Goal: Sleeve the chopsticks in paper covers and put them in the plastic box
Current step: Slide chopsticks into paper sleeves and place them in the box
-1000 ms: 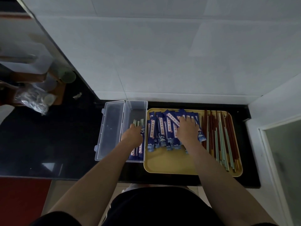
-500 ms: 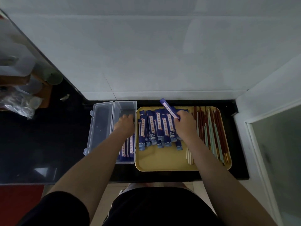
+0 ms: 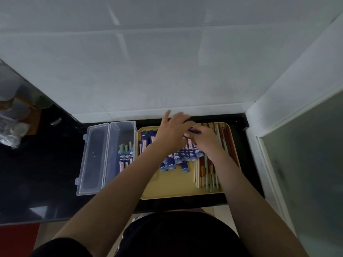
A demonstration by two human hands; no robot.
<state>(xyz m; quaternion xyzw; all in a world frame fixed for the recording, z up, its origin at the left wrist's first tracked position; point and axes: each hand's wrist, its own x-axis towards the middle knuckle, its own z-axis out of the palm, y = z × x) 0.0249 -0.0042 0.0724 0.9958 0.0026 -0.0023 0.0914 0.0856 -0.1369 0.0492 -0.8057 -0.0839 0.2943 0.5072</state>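
Blue paper cover (image 3: 193, 131) pinched in the right hand (image 3: 203, 140) over the far half of the yellow tray (image 3: 176, 184), long axis running roughly left to right, blurred. Left hand (image 3: 172, 131) right against it, fingers spread; actual grip on the cover impossible to tell. More blue covers (image 3: 178, 156) fanned on the tray's middle, long axes far to near. Loose chopsticks (image 3: 207, 173) along the tray's right edge, lying far to near. Clear plastic box (image 3: 120, 156) just left of the tray, lid (image 3: 92, 158) folded open leftward, sleeved pairs (image 3: 126, 156) inside against its right wall, green tips pointing to the far edge of the black worktop (image 3: 37, 173).
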